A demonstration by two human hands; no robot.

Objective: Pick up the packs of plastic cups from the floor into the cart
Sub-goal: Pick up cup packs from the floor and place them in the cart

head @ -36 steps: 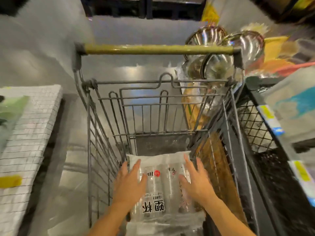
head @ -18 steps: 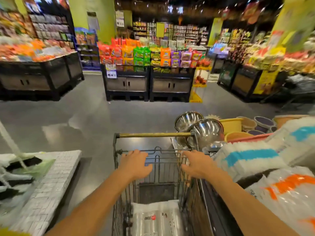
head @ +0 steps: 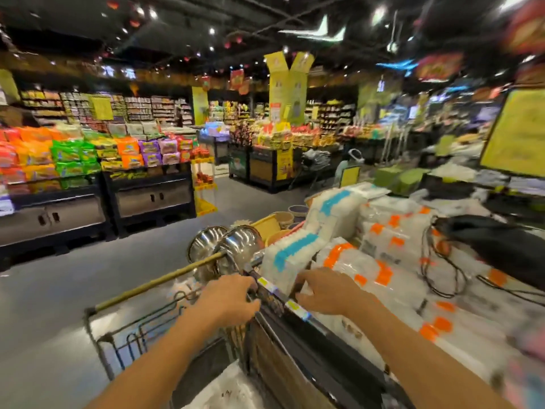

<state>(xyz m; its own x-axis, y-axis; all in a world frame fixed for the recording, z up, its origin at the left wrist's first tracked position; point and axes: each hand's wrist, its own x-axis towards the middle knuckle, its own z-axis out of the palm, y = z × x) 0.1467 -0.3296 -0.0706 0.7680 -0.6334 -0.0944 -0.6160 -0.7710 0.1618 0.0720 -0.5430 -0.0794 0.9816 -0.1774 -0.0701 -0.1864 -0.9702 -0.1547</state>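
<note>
At the bottom edge, low in the cart: one pack of cups, clear whitish wrap, only a corner in view, too blurred to read. Lies on the cart floor, apart from both hands.

Just above, left hand, back up, fingers bent down over the corner where the cart rim meets the rail of the bin; cannot tell whether gripping. Right hand beyond that rail, fingers bent, tips on the orange-marked packs; pinching or merely touching, cannot tell.

Half a second back: both hands over the cart's far end, view straight ahead, more of the pack showing. Now swung right, right hand across into the bin.

In the bin: orange-marked packs heaped, blue-marked packs stacked behind, black bag lying on top at right. Past the handle bar, steel bowls, then a yellow basin. Farther off, snack shelves.
</note>
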